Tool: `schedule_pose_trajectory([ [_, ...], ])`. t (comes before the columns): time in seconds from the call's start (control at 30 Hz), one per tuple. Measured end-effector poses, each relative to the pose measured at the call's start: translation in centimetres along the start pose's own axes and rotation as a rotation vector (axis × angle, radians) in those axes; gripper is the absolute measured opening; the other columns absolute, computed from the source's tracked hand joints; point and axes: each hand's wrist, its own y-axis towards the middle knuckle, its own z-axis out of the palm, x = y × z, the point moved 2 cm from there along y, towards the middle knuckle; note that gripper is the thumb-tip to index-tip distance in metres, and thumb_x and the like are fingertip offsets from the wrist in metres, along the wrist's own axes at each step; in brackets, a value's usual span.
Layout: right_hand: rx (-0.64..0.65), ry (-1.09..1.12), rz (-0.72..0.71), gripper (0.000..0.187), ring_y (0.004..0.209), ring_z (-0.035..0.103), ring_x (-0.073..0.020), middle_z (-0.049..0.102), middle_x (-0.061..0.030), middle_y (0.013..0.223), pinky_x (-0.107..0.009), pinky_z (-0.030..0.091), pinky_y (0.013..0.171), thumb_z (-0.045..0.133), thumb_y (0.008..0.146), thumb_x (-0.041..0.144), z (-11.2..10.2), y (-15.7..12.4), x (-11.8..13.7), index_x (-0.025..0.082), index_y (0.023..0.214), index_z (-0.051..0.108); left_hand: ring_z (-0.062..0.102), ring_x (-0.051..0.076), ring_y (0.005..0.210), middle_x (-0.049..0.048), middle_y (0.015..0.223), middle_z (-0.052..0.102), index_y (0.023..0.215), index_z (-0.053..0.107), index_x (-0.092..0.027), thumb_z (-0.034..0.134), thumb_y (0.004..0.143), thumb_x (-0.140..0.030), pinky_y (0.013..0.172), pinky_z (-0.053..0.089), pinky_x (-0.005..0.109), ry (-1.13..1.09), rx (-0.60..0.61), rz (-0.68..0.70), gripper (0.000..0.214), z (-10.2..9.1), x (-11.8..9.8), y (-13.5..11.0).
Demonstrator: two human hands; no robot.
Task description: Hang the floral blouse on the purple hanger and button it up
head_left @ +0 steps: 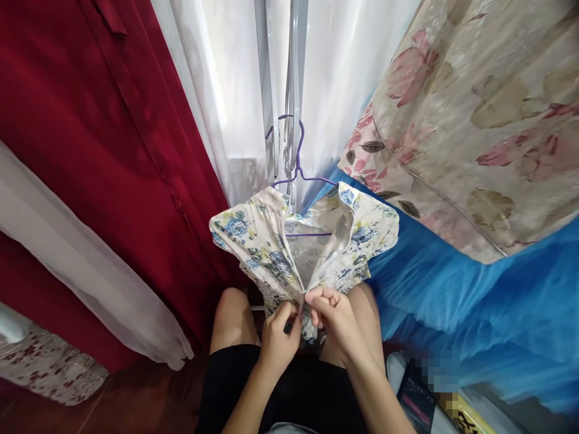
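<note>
A white shirt with a blue flower print (266,241) hangs on a purple wire hanger (298,163) in front of me. My left hand (280,340) pinches the left front edge of the shirt low down. My right hand (332,316) is closed on the right front edge, close beside the left hand. The two front edges meet between my fingers. The hanger's hook rests over a pale vertical rail (280,90). My knees show just below the shirt.
A dark red curtain (90,150) hangs at the left, with sheer white curtain (217,78) behind the rail. A blue netted cloth (474,301) and a beige flowered cloth (488,108) fill the right. Some flat items (425,398) lie at lower right.
</note>
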Motion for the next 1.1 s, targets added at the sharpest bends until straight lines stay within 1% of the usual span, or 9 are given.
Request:
schedule_pose_trajectory([
  [0.17,-0.009,0.14,-0.165,0.027,0.038,0.034,-0.0059,0.05,0.0051,0.041,-0.021,0.026,0.041,0.082,0.072,0.036,2.6,3.8,6.5,0.016,0.063,0.065,0.064,0.021,0.075,0.0048,0.081,0.066,0.083,0.06,-0.023,0.047,0.097,-0.021,0.068,0.043,0.031,0.247,0.226,0.028,0.019,-1.4,-1.5,-0.3],
  [0.3,0.01,0.192,-0.27,0.027,0.038,0.031,-0.0042,0.047,0.0071,0.041,-0.02,0.024,0.039,0.083,0.069,0.034,4.6,6.1,11.3,0.016,0.061,0.064,0.069,0.026,0.083,0.0089,0.098,0.073,0.11,0.068,-0.023,0.046,0.095,-0.016,0.07,0.044,0.033,0.546,0.407,0.02,0.027,-2.2,-2.2,-0.4],
  [0.47,0.048,0.109,-0.343,0.023,0.038,0.038,-0.006,0.054,0.0063,0.044,-0.02,0.028,0.039,0.081,0.074,0.036,5.3,5.8,11.9,0.016,0.072,0.069,0.071,0.028,0.089,0.0091,0.099,0.075,0.112,0.071,-0.024,0.053,0.093,-0.016,0.077,0.047,0.034,0.568,0.486,0.058,0.026,-3.3,-2.8,1.7],
  [0.57,0.044,0.044,-0.392,0.022,0.039,0.042,-0.0077,0.057,0.006,0.045,-0.02,0.032,0.042,0.078,0.081,0.037,5.0,4.9,10.4,0.019,0.078,0.067,0.07,0.024,0.088,0.0055,0.096,0.075,0.105,0.073,-0.026,0.06,0.095,-0.023,0.081,0.049,0.032,0.266,0.222,0.155,0.016,-5.1,-5.5,5.0],
  [0.67,0.066,0.0,-0.448,0.02,0.041,0.044,-0.0079,0.058,0.0066,0.047,-0.02,0.034,0.045,0.075,0.088,0.035,4.5,4.0,9.7,0.02,0.08,0.064,0.069,0.019,0.084,0.0027,0.094,0.073,0.133,0.064,-0.029,0.059,0.098,-0.023,0.083,0.05,0.028,0.013,-0.151,0.288,0.036,-7.5,-9.3,8.9],
  [0.73,0.085,-0.032,-0.48,0.019,0.042,0.045,-0.0081,0.057,0.007,0.048,-0.021,0.034,0.046,0.073,0.09,0.034,4.3,3.7,10.0,0.021,0.082,0.063,0.068,0.017,0.088,0.0033,0.099,0.073,0.137,0.061,-0.027,0.057,0.1,-0.022,0.085,0.051,0.028,0.034,-0.182,0.424,0.037,-8.4,-11.7,11.2],
  [0.83,0.064,-0.082,-0.541,0.021,0.042,0.041,-0.0079,0.05,0.0086,0.047,-0.021,0.029,0.045,0.073,0.091,0.035,4.1,3.9,10.9,0.021,0.082,0.06,0.068,0.015,0.088,0.0033,0.098,0.075,0.109,0.072,-0.022,0.059,0.1,-0.019,0.082,0.051,0.026,0.152,-0.158,0.645,0.017,-8.4,-14.3,13.0],
  [0.97,0.008,-0.107,-0.566,0.028,0.042,0.028,-0.006,0.043,0.0103,0.049,-0.022,0.019,0.044,0.075,0.087,0.039,3.9,5.3,10.2,0.021,0.078,0.055,0.068,0.012,0.074,0.0004,0.082,0.072,0.099,0.071,-0.019,0.064,0.097,-0.018,0.071,0.052,0.024,0.097,-0.367,0.723,0.007,-8.6,-15.9,13.1],
  [1.1,0.016,-0.15,-0.422,0.031,0.043,0.019,-0.0056,0.032,0.0128,0.045,-0.023,0.014,0.045,0.073,0.086,0.04,3.4,5.5,6.9,0.02,0.072,0.054,0.066,0.011,0.071,-0.0005,0.076,0.069,0.094,0.071,-0.018,0.064,0.099,-0.025,0.067,0.051,0.026,-0.118,-0.705,0.599,0.011,-12.4,-14.3,13.7],
])
